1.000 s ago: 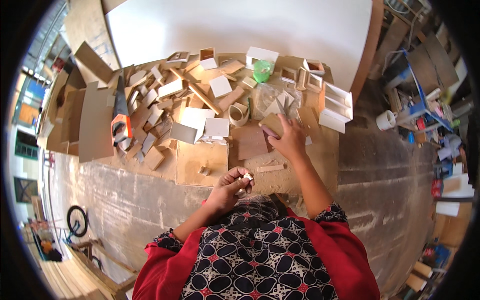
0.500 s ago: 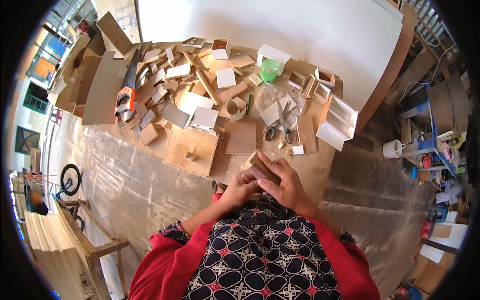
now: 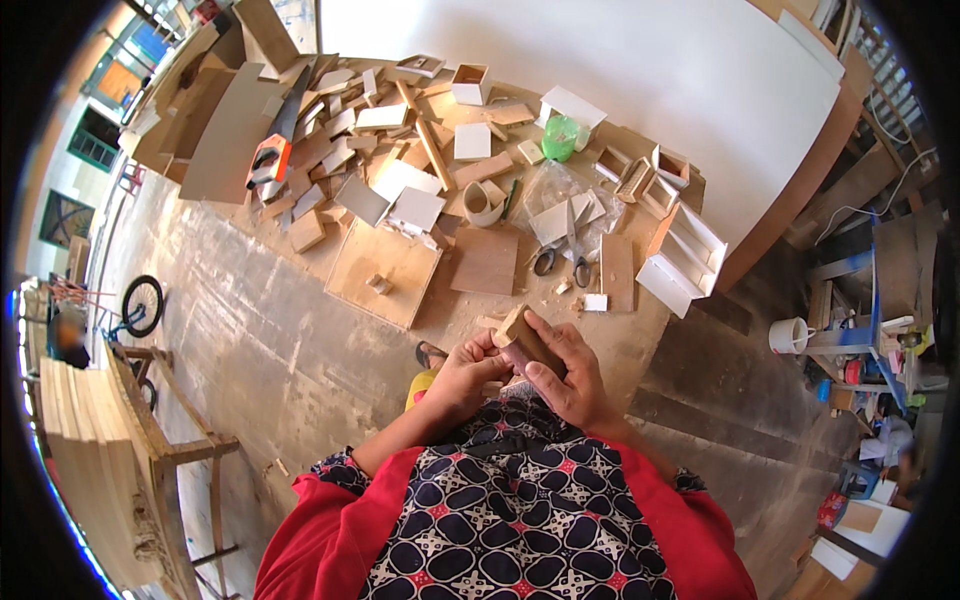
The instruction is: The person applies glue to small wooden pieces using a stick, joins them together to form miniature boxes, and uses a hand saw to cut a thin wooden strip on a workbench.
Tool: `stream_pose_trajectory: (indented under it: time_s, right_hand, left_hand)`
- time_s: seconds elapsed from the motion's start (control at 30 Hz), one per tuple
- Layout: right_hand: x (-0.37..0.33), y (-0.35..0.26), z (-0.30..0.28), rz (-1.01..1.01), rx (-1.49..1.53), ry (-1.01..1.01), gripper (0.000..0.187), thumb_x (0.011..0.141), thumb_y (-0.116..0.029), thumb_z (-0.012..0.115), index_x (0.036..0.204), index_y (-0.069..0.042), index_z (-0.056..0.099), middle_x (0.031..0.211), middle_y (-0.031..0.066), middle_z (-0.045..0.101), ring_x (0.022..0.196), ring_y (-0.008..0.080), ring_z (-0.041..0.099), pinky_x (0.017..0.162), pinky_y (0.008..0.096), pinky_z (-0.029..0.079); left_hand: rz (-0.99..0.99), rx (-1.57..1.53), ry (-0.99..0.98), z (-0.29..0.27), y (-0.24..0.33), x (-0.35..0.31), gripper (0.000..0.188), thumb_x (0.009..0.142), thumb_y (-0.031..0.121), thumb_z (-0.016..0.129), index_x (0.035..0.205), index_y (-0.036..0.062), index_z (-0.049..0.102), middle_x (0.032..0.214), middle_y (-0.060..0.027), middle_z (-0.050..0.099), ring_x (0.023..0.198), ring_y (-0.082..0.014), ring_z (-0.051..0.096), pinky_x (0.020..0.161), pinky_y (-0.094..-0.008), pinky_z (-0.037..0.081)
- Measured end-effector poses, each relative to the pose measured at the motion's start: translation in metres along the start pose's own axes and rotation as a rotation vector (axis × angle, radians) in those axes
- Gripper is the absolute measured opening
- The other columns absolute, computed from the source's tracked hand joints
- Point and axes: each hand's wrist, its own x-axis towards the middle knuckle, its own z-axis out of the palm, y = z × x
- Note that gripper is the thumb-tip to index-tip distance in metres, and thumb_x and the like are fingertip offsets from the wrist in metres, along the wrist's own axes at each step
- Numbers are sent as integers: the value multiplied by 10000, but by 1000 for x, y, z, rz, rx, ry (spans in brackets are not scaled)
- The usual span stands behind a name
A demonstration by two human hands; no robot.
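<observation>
The floor (image 3: 250, 330) is bare, stained concrete, and the work lies spread across it rather than on any desk. A large white board (image 3: 600, 70) lies flat at the far side, with a litter of wooden offcuts and small white panels (image 3: 400, 130) strewn before it. Among them are a handsaw with an orange handle (image 3: 272, 150), a roll of tape (image 3: 484, 203), a green plastic piece (image 3: 560, 138), scissors (image 3: 560, 258) on a clear plastic bag, and a square plywood sheet (image 3: 385, 270) carrying one small block. A white open-fronted box (image 3: 685, 258) sits to the right. Stacked planks (image 3: 90, 470) and a bicycle wheel (image 3: 142, 305) stand at the left; cluttered shelves fill the right edge.

Close to the body, both hands meet on a small wooden block (image 3: 520, 335), held above the floor in front of the patterned shirt. The left hand (image 3: 465, 370) pinches its near end with curled fingers; the right hand (image 3: 565, 370) wraps round it from the other side, its grip closed on the wood. The fingers cover the block's lower half, so its full shape cannot be made out. The fisheye rim bends and blurs the shelves, and a yellow thing (image 3: 422, 385) under the left wrist is mostly hidden.
</observation>
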Motion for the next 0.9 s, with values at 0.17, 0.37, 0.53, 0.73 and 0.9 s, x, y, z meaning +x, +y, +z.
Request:
stream_pose_trajectory:
  time_s: [0.17,0.37,0.53,0.73,0.9]
  right_hand:
    - [13,-4,8,-10,-74,41,532,854,-226,643,1330,-31,508,917,172,551,771,269,554,716,349,476]
    - [7,4,7,-103,-75,71,550,845,-223,645,1343,-43,500,937,192,556,762,269,554,700,342,472]
    - [2,-10,10,-140,-81,39,555,852,-235,643,1344,-27,494,962,212,562,792,286,570,733,350,488]
    - [34,20,1,-80,-306,180,521,846,-264,659,1311,-66,534,895,176,567,791,302,586,698,385,479]
    - [31,65,-13,47,-557,205,465,837,-261,649,1264,-92,574,937,166,573,862,321,578,739,415,468]
  left_hand:
    - [11,20,1,-4,-9,-2,135,889,82,612,1022,66,591,872,4,633,763,-65,583,688,-199,460]
    - [33,84,-80,2,-10,-5,154,887,100,618,1032,59,590,840,13,619,713,-51,548,646,-192,435]
    - [42,-23,41,0,-10,-3,140,883,88,614,1019,55,607,849,14,631,723,-50,561,632,-200,443]
    - [-66,74,-135,14,-5,-14,113,902,112,620,1000,60,593,838,-2,634,759,-70,590,655,-197,453]
    - [79,162,-65,13,3,-4,118,926,115,604,1019,53,566,899,-16,629,778,-64,574,663,-193,441]
